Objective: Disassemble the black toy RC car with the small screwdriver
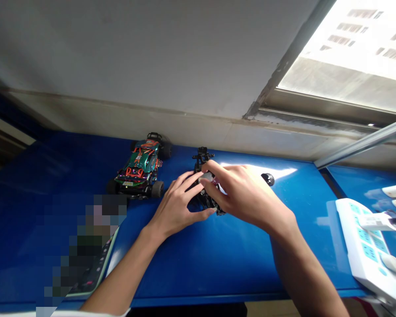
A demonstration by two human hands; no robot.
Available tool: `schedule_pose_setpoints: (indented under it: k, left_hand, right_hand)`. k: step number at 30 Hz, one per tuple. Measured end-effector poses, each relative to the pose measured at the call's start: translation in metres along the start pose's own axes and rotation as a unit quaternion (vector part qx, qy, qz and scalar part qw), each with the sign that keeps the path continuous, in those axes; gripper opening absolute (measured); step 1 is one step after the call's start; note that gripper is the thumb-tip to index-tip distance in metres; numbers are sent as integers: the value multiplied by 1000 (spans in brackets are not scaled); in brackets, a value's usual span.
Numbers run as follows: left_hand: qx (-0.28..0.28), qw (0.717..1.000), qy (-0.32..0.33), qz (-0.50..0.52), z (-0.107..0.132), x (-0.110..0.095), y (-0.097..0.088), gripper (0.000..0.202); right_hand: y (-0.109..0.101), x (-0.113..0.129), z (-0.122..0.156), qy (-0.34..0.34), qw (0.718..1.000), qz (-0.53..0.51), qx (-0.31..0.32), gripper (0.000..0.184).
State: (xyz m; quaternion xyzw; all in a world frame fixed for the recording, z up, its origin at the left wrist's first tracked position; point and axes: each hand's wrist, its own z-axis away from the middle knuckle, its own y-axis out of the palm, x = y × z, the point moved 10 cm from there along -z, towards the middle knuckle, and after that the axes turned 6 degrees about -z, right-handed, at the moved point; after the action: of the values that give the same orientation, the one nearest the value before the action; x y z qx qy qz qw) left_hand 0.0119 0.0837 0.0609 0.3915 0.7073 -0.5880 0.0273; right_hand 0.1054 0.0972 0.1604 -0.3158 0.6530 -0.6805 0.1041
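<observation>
A black toy car chassis [203, 155] without wheels or body shell lies on the blue table, partly covered by both hands. My left hand [176, 202] grips its near left part, fingers along the side and thumb at the near end. Over the chassis from the right, my right hand [242, 189] has its thumb and fingers closed around a small grey part [206, 176] on top. My fingers hide much of this part and the chassis middle. Left of the hands stands a complete toy car [141, 160] with a green and orange shell and black wheels.
A loose black wheel [268, 179] lies right of my right hand. The white power strip [353, 240] with plugs sits at the right edge. A phone or tablet [92, 270], partly pixelated, rests at the front left. Behind the table [185, 268] are a wall and window.
</observation>
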Motion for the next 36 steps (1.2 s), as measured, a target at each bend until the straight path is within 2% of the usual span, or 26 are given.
schedule_pose_setpoints:
  k: [2, 4, 6, 9, 12, 14, 16, 20, 22, 26, 30, 32, 34, 36]
  left_hand:
    - [-1, 1000, -1, 1, 0, 1, 0, 61]
    - [0, 1000, -3, 2, 0, 1, 0, 60]
    - [0, 1000, -2, 2, 0, 0, 0, 60]
    - [-3, 1000, 2, 6, 0, -1, -2, 62]
    - [-1, 1000, -2, 9, 0, -1, -2, 62]
    - [-1, 1000, -4, 12, 0, 0, -2, 62]
    - [-5, 1000, -1, 16, 1, 0, -2, 61]
    - [-2, 1000, 0, 17, 2, 1, 0, 61]
    - [-1, 1000, -2, 16, 2, 1, 0, 61]
    - [-3, 1000, -2, 18, 2, 1, -1, 62]
    - [-1, 1000, -1, 18, 2, 0, -1, 60]
    - [2, 1000, -4, 15, 2, 1, 0, 61]
    - [4, 1000, -5, 13, 2, 1, 0, 62]
    - [3, 1000, -2, 12, 3, 1, 0, 62]
  right_hand:
    - [2, -1, 0, 3, 1000, 14, 11, 28]
    - [2, 6, 1, -27, 1000, -4, 14, 30]
    - [-1, 12, 2, -53, 998, -26, 5, 41]
    - [-3, 8, 1, -21, 1000, 1, -8, 25]
    - [-1, 1, 0, 9, 1000, 26, 4, 28]
    - [1, 5, 0, -17, 1000, -6, 18, 27]
    - [-1, 11, 1, -42, 998, -41, 17, 39]
    - [-4, 2, 1, 4, 1000, -14, -2, 27]
    - [-2, -1, 2, 15, 1000, -7, 5, 28]
    - [-4, 8, 3, -35, 998, -48, -1, 41]
    - [-4, 0, 1, 11, 1000, 9, -8, 27]
    - [-1, -2, 0, 20, 999, 29, 4, 28]
    - [1, 3, 1, -9, 1000, 9, 8, 29]
    - [-2, 10, 2, -41, 999, -19, -5, 40]
